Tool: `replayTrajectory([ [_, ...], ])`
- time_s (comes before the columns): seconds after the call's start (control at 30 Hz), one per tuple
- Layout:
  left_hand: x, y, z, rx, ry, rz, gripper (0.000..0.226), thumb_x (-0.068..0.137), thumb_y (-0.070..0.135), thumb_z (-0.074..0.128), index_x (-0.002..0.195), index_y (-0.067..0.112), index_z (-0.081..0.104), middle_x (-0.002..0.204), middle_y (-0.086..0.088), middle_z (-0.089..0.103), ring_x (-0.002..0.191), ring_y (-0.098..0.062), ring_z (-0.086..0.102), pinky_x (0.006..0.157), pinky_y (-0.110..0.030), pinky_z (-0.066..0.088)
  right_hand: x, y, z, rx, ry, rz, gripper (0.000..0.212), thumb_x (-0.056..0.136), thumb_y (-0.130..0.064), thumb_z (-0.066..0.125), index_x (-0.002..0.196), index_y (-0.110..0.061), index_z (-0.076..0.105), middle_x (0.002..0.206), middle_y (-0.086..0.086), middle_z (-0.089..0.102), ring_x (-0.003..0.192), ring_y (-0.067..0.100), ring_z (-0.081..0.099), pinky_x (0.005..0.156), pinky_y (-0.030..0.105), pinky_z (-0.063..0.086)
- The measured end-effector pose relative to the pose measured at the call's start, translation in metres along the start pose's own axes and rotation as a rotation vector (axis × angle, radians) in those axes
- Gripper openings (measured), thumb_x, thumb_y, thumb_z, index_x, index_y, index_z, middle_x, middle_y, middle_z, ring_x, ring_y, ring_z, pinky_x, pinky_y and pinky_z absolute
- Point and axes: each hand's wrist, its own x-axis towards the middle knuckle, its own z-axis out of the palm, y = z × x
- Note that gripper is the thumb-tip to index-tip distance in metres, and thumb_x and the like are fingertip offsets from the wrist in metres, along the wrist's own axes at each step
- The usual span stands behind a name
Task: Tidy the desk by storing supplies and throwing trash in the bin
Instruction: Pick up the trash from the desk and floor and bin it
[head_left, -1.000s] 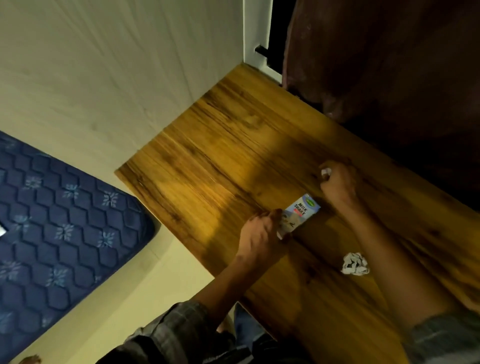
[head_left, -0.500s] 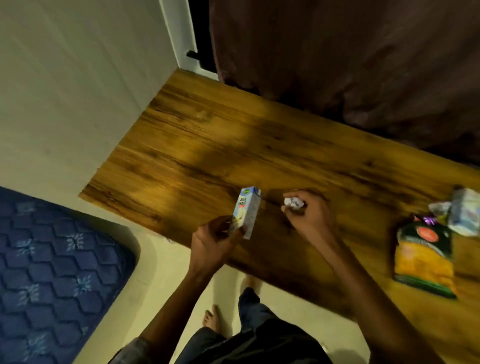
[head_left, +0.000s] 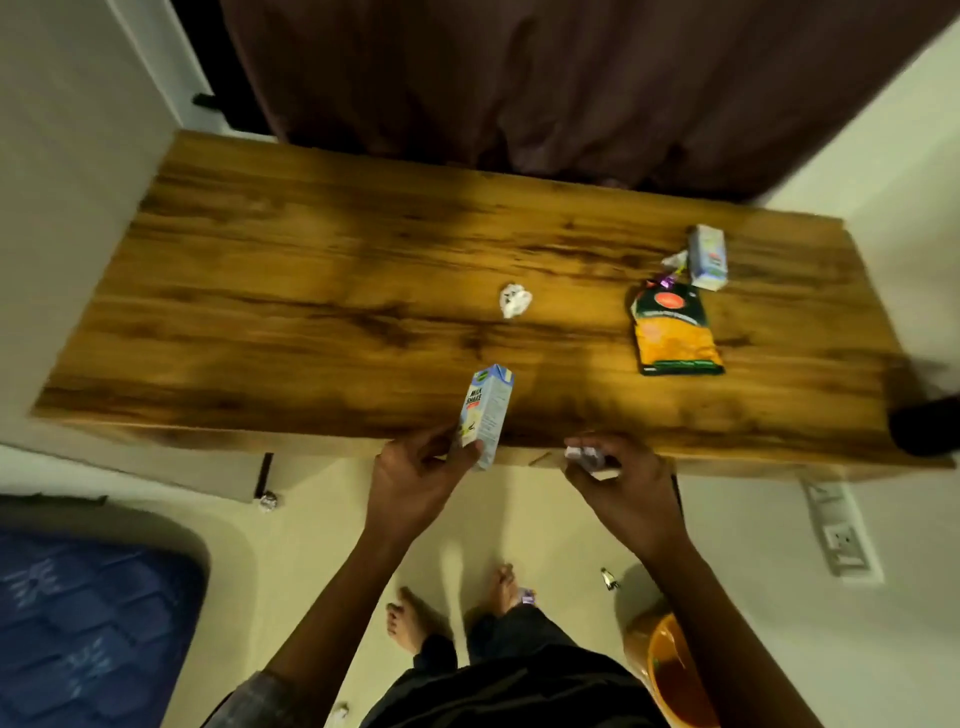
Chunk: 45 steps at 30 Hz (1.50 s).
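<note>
A: What lies on the tabletop (head_left: 322, 270)?
B: A paper ball (head_left: 515, 300) mid-table; right of it a snack bag (head_left: 674, 332), a small carton (head_left: 707, 256) just behind.
A: And nearer?
B: At the front edge, the left hand (head_left: 415, 480) holds a milkshake carton (head_left: 485, 415); the right hand (head_left: 626, 486) is beside it.

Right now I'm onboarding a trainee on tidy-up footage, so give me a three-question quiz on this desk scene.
1. True or false: the left hand grips the milkshake carton.
2. What does the right hand hold? A crumpled wrapper B pen C cup
3. How many snack bags lie on the desk?

Key: 1 true; 2 A; 3 one.
</note>
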Motion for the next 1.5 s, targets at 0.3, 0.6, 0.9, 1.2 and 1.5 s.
replayTrajectory([
  [0.3,-0.047,0.006,0.106,0.020,-0.314,-0.041,0.039,0.079,0.043,0.085,0.114,0.026,0.077,0.094,0.007,0.081,0.083,-0.009,0.078,0.083,-0.038,0.063,-0.093,0.080,-0.071,-0.008,0.029,0.236,0.023,0.082,-0.034,0.081,0.105,-0.033,0.076,0.098,-0.016,0.074,0.083,0.000,0.068,0.070,0.006,0.050],
  [0.6,-0.133,0.006,0.264,0.179,-0.555,-0.141,0.040,0.081,0.037,0.084,0.117,0.021,0.075,0.085,0.007,0.081,0.076,-0.010,0.078,0.065,-0.015,0.055,-0.195,0.206,-0.151,0.073,0.057,0.466,0.024,0.082,-0.043,0.078,0.105,-0.041,0.073,0.096,-0.024,0.069,0.080,-0.012,0.063,0.064,0.002,0.044],
  [0.9,-0.229,-0.012,0.418,0.225,-0.616,-0.394,0.022,0.082,0.030,0.083,0.101,0.019,0.079,0.086,-0.007,0.080,0.073,-0.023,0.076,0.080,-0.041,0.060,-0.298,0.324,-0.225,0.206,0.118,0.657,0.014,0.092,-0.034,0.071,0.103,-0.042,0.072,0.081,-0.017,0.068,0.067,-0.011,0.058,0.057,0.002,0.042],
  [1.2,-0.260,-0.072,0.516,0.435,-0.698,-0.547,0.028,0.083,0.042,0.081,0.094,0.016,0.078,0.084,-0.006,0.080,0.076,-0.023,0.079,0.065,-0.030,0.059,-0.353,0.422,-0.207,0.368,0.310,0.949,0.028,0.090,-0.047,0.069,0.116,-0.037,0.073,0.086,-0.012,0.075,0.067,0.004,0.072,0.074,0.034,0.062],
  [1.5,-0.227,-0.189,0.612,0.714,-0.673,-0.683,0.059,0.087,0.060,0.070,0.099,0.002,0.075,0.079,-0.006,0.073,0.058,-0.011,0.065,0.045,-0.019,0.046,-0.338,0.535,-0.129,0.506,0.368,1.155,0.037,0.087,-0.042,0.075,0.117,-0.020,0.071,0.095,-0.002,0.076,0.075,0.009,0.074,0.075,0.036,0.063],
])
